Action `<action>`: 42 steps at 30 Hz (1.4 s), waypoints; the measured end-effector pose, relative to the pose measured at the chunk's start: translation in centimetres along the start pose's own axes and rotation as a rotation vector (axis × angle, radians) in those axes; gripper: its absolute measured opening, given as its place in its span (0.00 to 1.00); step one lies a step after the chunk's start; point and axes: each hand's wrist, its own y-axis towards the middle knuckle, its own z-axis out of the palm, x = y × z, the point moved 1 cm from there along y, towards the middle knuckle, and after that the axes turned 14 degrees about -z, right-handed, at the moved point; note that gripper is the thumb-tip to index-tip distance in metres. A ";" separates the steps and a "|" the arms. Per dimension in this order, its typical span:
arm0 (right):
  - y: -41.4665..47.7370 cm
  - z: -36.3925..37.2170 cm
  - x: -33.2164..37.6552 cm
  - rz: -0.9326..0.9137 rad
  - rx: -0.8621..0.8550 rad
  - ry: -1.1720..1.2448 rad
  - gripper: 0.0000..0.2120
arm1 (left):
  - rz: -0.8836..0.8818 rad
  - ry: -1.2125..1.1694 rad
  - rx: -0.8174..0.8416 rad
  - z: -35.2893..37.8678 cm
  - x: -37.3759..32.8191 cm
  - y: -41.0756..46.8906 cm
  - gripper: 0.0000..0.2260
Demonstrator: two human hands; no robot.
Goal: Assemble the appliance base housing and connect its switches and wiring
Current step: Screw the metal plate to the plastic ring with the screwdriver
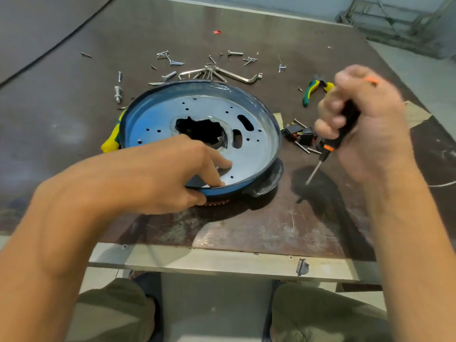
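The round blue base housing (259,134) lies open side up on the table, its metal plate pierced by several holes and a dark central opening. My left hand (177,171) grips its near rim, thumb outside and fingers inside on the plate. My right hand (362,119), to the right of the housing and above the table, holds a black and orange screwdriver (328,146) with its tip pointing down and left. Black rocker switches (299,133) lie on the table just right of the housing.
Several loose screws and bolts (170,61) and a set of hex keys (232,74) lie behind the housing. Green and yellow pliers (311,91) rest at the right; another yellow-handled tool (111,141) sticks out at the housing's left. The table's front edge (222,260) is near my knees.
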 end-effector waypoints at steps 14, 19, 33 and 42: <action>-1.0 -0.3 -4.8 0.320 0.235 -0.788 0.21 | -0.052 0.041 0.007 0.0 -1.9 -0.4 0.16; -1.0 0.2 -5.0 0.293 0.288 -0.744 0.09 | -0.064 0.097 -0.353 1.4 -5.5 0.3 0.33; -0.7 -1.1 -4.8 0.377 0.211 -0.609 0.12 | -0.149 0.004 -0.185 0.7 -3.6 0.1 0.33; 1.0 -4.5 -3.7 0.240 -0.008 -0.622 0.13 | -0.179 0.137 -0.290 3.4 -5.4 1.4 0.21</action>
